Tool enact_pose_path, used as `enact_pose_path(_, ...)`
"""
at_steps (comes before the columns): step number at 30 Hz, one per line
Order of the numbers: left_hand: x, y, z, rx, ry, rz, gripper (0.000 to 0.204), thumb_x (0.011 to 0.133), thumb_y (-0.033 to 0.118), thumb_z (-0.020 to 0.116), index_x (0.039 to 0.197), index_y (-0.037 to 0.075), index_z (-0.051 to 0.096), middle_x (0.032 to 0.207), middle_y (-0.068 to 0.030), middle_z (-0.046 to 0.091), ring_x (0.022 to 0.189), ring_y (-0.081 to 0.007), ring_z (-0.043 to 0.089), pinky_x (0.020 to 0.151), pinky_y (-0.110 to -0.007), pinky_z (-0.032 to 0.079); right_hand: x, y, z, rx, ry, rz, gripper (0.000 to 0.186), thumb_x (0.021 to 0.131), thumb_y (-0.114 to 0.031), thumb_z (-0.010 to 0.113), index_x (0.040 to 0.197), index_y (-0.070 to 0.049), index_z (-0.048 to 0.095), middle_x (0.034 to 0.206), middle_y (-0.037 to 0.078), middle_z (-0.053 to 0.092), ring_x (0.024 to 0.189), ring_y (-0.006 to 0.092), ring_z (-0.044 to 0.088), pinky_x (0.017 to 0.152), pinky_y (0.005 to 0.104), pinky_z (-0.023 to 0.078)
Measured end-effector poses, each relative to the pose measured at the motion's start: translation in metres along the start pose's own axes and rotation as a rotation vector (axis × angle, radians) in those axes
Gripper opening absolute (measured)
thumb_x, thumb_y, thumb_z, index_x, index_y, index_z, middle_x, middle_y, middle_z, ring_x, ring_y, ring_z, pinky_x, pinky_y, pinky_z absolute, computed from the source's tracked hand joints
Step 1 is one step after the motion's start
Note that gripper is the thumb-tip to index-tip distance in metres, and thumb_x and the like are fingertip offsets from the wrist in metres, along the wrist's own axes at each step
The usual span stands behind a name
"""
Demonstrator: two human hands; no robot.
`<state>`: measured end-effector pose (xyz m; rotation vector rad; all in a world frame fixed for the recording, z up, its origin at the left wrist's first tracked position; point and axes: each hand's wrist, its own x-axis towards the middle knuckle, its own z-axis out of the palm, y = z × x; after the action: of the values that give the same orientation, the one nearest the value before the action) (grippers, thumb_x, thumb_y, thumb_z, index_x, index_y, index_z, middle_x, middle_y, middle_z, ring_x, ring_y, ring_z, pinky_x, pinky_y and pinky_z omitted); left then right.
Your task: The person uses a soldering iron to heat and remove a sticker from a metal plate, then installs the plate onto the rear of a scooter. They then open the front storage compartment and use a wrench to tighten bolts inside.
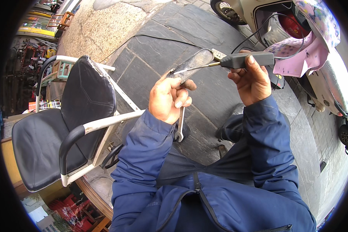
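Corded tool: the dark grey, block-handled corded tool with a slim metal rod is right of centre in the upper half of the frame.
Long axis: it runs nearly level across the frame, from the handle at right to the rod's tip at left, dipping slightly toward the tip.
Your right hand: your right hand is closed round the handle from below, thumb pressed on its near face.
Your left hand: your left hand, at upper centre, has its fingers curled inward. The silver-coloured, open-ended metal wrench hangs from it, its forked end toward the bottom of the frame.
Tip to fingers: the tip points left, just above your left index finger, beside a small dark piece. You cannot tell here whether tip and piece touch.
Nearer hand: your left is nearer the tip, your right the handle; the gap at the tip looks like the relation to judge any fine movement by.
Oblong piece: a flat, round-ended, grey-brown oblong piece slants behind the rod down toward your left fingers; whether they grip it is unclear.
Cable: the thin black cable leaves the handle's right end.
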<state>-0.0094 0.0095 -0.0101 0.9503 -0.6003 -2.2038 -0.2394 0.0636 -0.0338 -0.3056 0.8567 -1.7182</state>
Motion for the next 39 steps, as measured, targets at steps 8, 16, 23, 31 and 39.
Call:
enact_pose_path(8,-0.0007,-0.0012,0.0019,0.07,-0.012,-0.018,0.033,0.09,0.016,0.044,0.116,-0.001,0.056,0.087,-0.0132,0.067,0.042,-0.0085,0.038,0.053,-0.029,0.036,-0.001,0.0017,0.0004,0.005,-0.022,0.007,0.033,0.087,-0.023,0.069,0.11,-0.002,0.059,0.089,0.01,0.068,0.074,0.0199,0.068,0.067,0.0367,0.06)
enact_pose_path(16,-0.0009,-0.0009,0.0008,0.052,-0.037,-0.009,0.033,0.09,0.016,0.044,0.116,0.0,0.057,0.087,-0.0131,0.067,0.042,-0.0083,0.039,0.053,-0.029,0.036,0.0002,0.0004,-0.0001,0.049,0.001,-0.011,0.032,0.085,-0.019,0.071,0.108,0.0,0.058,0.089,0.014,0.068,0.07,0.0198,0.068,0.065,0.0325,0.059)
enact_pose_path(23,-0.0015,-0.0009,0.0009,0.049,-0.026,-0.011,0.032,0.09,0.015,0.044,0.115,-0.001,0.057,0.087,-0.0134,0.067,0.042,-0.0086,0.039,0.053,-0.029,0.036,-0.0003,0.0001,0.0015,0.045,-0.015,0.005,0.031,0.085,-0.019,0.071,0.107,0.0,0.058,0.089,0.014,0.068,0.07,0.0198,0.068,0.065,0.0328,0.059)
enact_pose_path(31,-0.001,-0.0012,0.0005,0.04,-0.045,-0.008,0.031,0.089,0.015,0.045,0.114,-0.001,0.057,0.087,-0.0136,0.067,0.042,-0.009,0.039,0.054,-0.029,0.037,0.0041,-0.0054,-0.0047,0.061,-0.007,-0.017,0.03,0.086,-0.019,0.07,0.107,0.0,0.058,0.088,0.013,0.069,0.07,0.0202,0.068,0.064,0.0339,0.058)
enact_pose_path(39,-0.0004,-0.0013,-0.0014,0.043,-0.038,-0.016,0.031,0.089,0.015,0.045,0.113,0.0,0.057,0.087,-0.0137,0.067,0.042,-0.0094,0.039,0.054,-0.03,0.037,0.0048,-0.0053,-0.0063,0.047,0.017,-0.018,0.03,0.086,-0.02,0.071,0.106,-0.001,0.058,0.088,0.013,0.069,0.069,0.0199,0.068,0.063,0.0335,0.059)
